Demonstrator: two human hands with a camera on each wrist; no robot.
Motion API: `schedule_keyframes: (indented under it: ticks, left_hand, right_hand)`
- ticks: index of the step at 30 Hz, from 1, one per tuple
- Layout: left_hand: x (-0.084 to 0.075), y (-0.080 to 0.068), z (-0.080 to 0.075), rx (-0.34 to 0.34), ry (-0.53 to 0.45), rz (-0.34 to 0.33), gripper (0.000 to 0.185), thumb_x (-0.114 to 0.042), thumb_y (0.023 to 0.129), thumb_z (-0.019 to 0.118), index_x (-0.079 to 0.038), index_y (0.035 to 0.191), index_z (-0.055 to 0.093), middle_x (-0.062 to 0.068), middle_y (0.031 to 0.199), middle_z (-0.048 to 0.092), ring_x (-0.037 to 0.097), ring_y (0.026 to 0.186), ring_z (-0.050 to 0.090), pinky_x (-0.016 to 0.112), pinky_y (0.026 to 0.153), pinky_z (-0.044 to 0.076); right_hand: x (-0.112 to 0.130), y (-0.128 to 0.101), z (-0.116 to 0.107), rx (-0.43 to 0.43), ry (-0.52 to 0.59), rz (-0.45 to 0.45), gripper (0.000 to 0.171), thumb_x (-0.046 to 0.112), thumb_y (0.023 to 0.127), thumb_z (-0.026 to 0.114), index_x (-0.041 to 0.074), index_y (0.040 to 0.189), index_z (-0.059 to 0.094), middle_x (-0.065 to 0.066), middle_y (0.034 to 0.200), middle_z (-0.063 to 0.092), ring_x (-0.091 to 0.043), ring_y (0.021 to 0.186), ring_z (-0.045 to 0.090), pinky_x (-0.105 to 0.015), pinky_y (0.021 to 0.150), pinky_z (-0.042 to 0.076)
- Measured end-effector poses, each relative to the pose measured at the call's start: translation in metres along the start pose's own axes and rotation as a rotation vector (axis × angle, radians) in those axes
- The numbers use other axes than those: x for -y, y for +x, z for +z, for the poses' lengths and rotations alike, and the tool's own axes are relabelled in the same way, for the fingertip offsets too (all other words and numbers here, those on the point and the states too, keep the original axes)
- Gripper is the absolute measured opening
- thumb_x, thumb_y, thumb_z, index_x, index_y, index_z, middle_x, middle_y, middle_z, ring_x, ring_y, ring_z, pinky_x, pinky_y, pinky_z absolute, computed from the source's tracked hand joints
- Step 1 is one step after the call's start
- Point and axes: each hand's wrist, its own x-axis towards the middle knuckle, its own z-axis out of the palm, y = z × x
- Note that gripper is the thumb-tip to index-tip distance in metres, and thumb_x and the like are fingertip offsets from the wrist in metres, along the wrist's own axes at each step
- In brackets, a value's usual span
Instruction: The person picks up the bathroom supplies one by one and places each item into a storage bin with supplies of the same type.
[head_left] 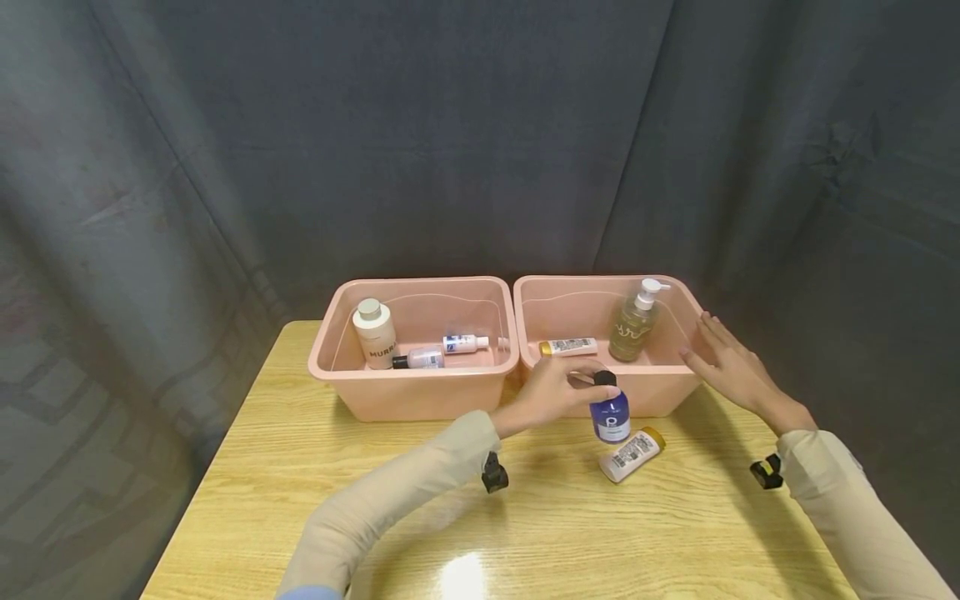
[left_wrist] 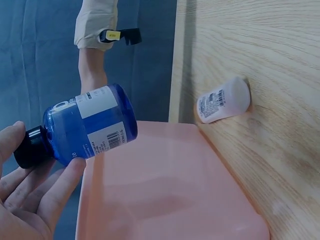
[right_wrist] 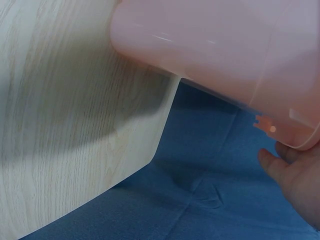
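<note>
Left pink bin [head_left: 417,392] holds three bottles. Left hand [head_left: 551,393], fingers [left_wrist: 60,187] pinching the black cap, lifts the blue bottle [head_left: 611,417] before the right pink bin [head_left: 660,387]; right hand [head_left: 731,362], fingers spread, steadies that bin's corner. A white tube [head_left: 632,455] lies on the desk [head_left: 285,467].

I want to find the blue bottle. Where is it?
In the head view the blue bottle is held at its black cap by the left hand, just in front of the right pink bin, beside a white bottle lying on the table.
</note>
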Motion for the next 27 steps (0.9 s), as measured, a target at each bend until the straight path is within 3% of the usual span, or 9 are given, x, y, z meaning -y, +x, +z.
schedule_keyframes:
  ticks: [10,18,27]
  left_hand:
    - [-0.006,0.005,-0.004,-0.016,-0.137,-0.009,0.026,-0.024,0.087,0.079,-0.008,0.107,0.075,-0.005,0.102,0.070,0.002,0.090,0.066,0.018,0.074,0.055]
    - [-0.010,0.008,-0.010,-0.041,-0.201,-0.046,0.030,-0.022,0.087,0.078,-0.007,0.113,0.074,0.000,0.105,0.071,0.009,0.087,0.069,0.022,0.071,0.057]
    - [-0.012,0.010,-0.014,-0.079,-0.263,-0.076,0.036,-0.024,0.087,0.079,-0.004,0.116,0.071,0.002,0.106,0.073,0.007,0.087,0.069,0.026,0.071,0.058]
  right_hand:
    - [0.000,0.001,0.001,0.011,0.016,0.026,0.081,0.047,0.102,0.047,-0.005,0.155,0.014,-0.023,0.162,0.001,-0.048,0.146,0.005,-0.078,0.102,0.014]
    - [0.000,0.000,0.002,0.007,0.018,0.024,0.079,0.045,0.102,0.047,-0.005,0.155,0.015,-0.024,0.162,0.001,-0.050,0.145,0.005,-0.079,0.101,0.014]
    - [0.000,-0.001,0.001,0.013,0.016,0.026,0.081,0.047,0.102,0.047,-0.004,0.155,0.014,-0.023,0.162,0.000,-0.050,0.145,0.005,-0.078,0.102,0.014]
